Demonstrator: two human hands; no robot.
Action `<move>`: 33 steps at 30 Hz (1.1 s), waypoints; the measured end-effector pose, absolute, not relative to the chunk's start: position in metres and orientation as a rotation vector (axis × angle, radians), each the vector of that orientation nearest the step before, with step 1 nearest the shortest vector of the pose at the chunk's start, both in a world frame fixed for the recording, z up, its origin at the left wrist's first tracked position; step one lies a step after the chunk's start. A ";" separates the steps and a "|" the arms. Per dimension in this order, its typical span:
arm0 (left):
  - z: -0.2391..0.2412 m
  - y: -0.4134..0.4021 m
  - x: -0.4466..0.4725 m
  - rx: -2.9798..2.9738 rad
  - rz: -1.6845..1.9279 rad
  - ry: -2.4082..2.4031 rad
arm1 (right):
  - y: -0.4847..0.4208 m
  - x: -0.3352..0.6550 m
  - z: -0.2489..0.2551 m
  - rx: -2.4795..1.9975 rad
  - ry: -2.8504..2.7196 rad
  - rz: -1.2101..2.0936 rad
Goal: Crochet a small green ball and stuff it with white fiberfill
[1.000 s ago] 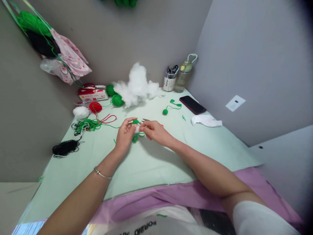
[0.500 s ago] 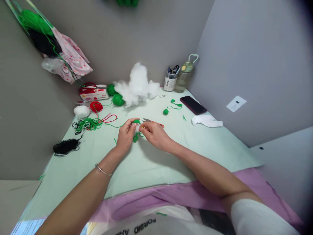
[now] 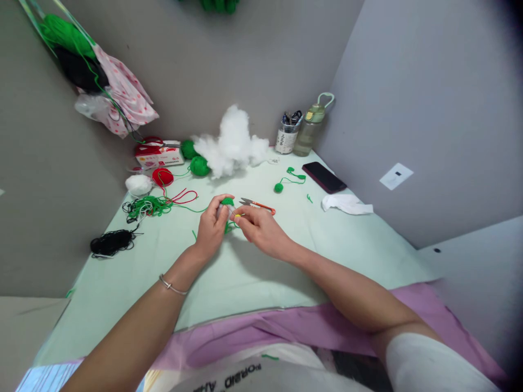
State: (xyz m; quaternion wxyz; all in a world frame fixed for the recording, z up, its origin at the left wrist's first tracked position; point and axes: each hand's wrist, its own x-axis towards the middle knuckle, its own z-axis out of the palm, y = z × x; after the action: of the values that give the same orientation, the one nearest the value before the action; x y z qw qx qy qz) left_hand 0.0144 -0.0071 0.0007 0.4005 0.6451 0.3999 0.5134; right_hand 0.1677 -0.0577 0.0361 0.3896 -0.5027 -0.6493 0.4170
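My left hand (image 3: pixel 211 223) is closed around a small green and white crocheted piece (image 3: pixel 227 202), most of it hidden by the fingers. Pinched in my right hand (image 3: pixel 261 227) is a crochet hook (image 3: pixel 237 216) with a yellow handle; its thin metal end reaches to the piece. Green yarn (image 3: pixel 231 227) hangs beneath the piece, between both hands. Just beyond the right hand lie thread snips (image 3: pixel 258 205) with orange handles. A green strand runs from the left hand toward a tangle of green yarn (image 3: pixel 154 206) at the left.
White stuffing (image 3: pixel 235 144) sits at the back, beside green yarn balls (image 3: pixel 200 166) and a red and white box (image 3: pixel 160 154). Black yarn (image 3: pixel 111 243) lies at left. Rightward are a phone (image 3: pixel 324 177), a white cloth (image 3: pixel 346 204), a pen cup (image 3: pixel 286 136) and a bottle (image 3: pixel 308 129).
The crochet hook and right fingertips have shifted slightly relative to the piece, and less of the green yarn beneath it shows. The whole view has shifted slightly.
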 end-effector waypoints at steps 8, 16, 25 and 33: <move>0.006 -0.007 0.015 1.583 1.232 0.989 | -0.049 0.180 0.047 -1.024 -1.299 1.519; -0.004 0.002 0.008 1.721 1.346 1.031 | -0.036 0.192 0.041 -0.828 -1.035 1.974; -0.010 0.006 0.003 1.571 1.382 0.968 | -0.061 0.185 0.049 -0.404 -1.435 2.427; -0.008 0.008 0.008 1.324 1.282 0.860 | -0.049 0.183 0.041 -0.963 -1.400 1.373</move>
State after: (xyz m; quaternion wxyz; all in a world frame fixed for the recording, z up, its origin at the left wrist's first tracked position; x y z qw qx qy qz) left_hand 0.0077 0.0075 -0.0078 0.5260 0.5536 0.3598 0.5361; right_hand 0.1825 -0.0495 0.0409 0.4604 -0.3914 -0.5690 0.5577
